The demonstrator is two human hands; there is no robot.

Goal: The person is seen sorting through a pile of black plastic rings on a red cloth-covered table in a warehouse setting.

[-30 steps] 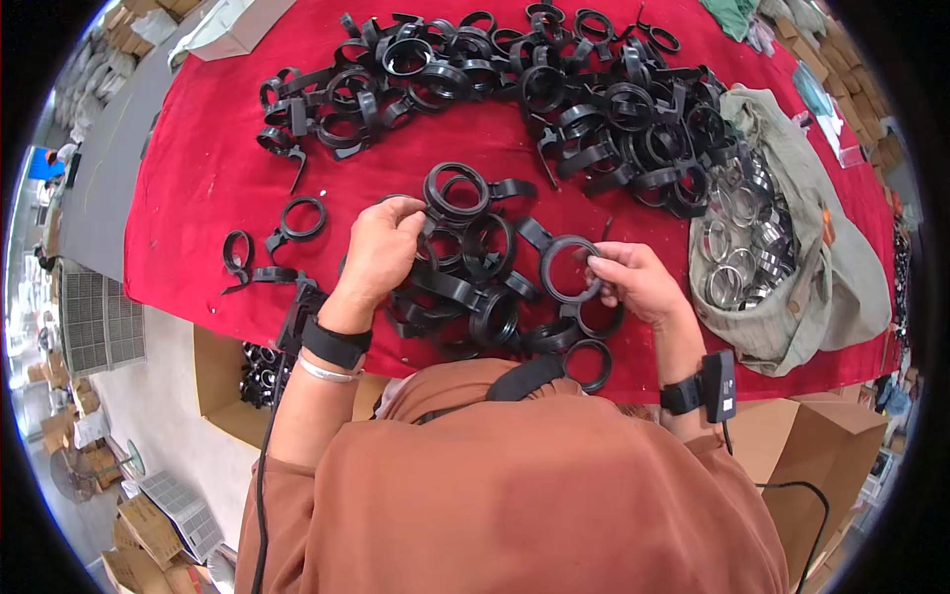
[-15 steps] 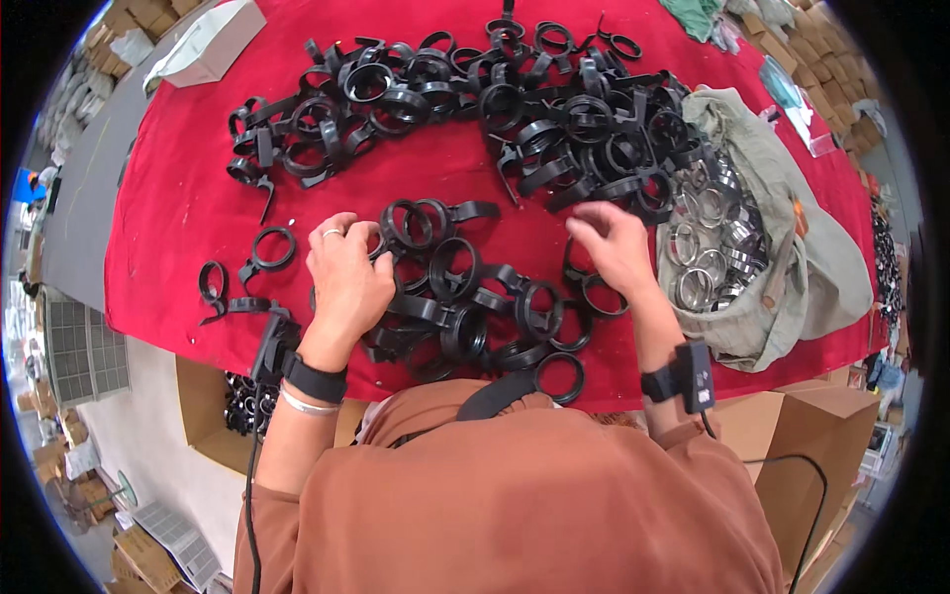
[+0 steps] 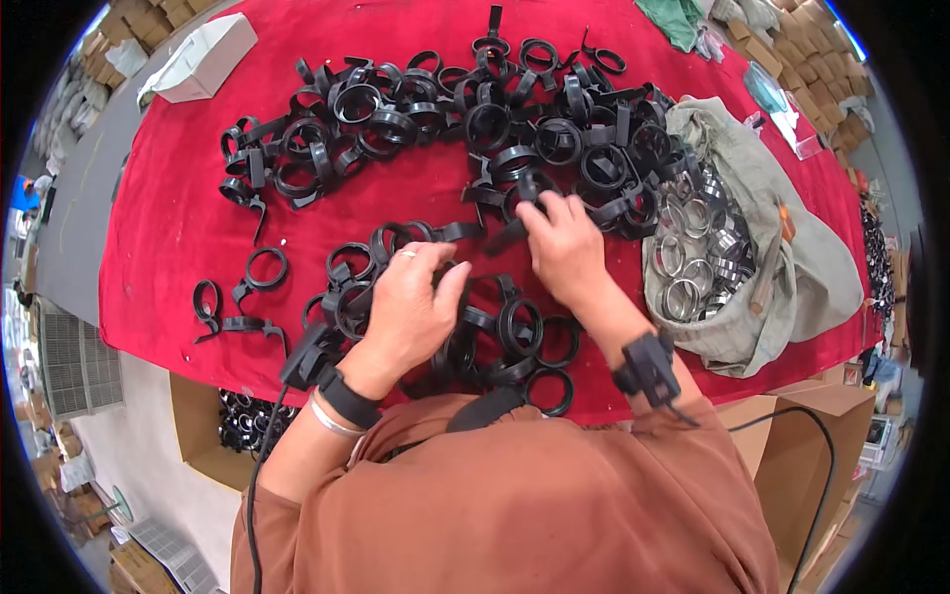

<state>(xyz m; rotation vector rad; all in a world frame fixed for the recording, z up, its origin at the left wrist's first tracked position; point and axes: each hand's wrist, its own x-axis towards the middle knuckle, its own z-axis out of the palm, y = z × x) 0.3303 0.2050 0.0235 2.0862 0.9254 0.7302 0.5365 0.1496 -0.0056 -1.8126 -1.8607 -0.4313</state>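
Note:
My right hand [image 3: 567, 247] pinches a black ring clamp [image 3: 510, 236] with a flat tab at the near edge of the far pile; the clamp is smeared by motion. My left hand [image 3: 414, 302] hovers over the nearer cluster of black ring clamps [image 3: 520, 327]. Its thumb is apart from its fingers, and I see nothing between them. Beyond both hands, a wide heap of similar black ring clamps [image 3: 386, 129] lies on the red cloth [image 3: 198, 188].
Several loose clamps [image 3: 265, 269] lie at the left. On the right, a grey-green cloth sack [image 3: 782, 238] holds shiny metal rings [image 3: 683, 297]. A white box [image 3: 206, 61] stands far left. Cardboard boxes [image 3: 807, 455] flank me below the table edge.
My right hand has moved left and away from me, onto a clamp by the far pile. My left hand has shifted right over the near cluster. The whole view has tilted slightly.

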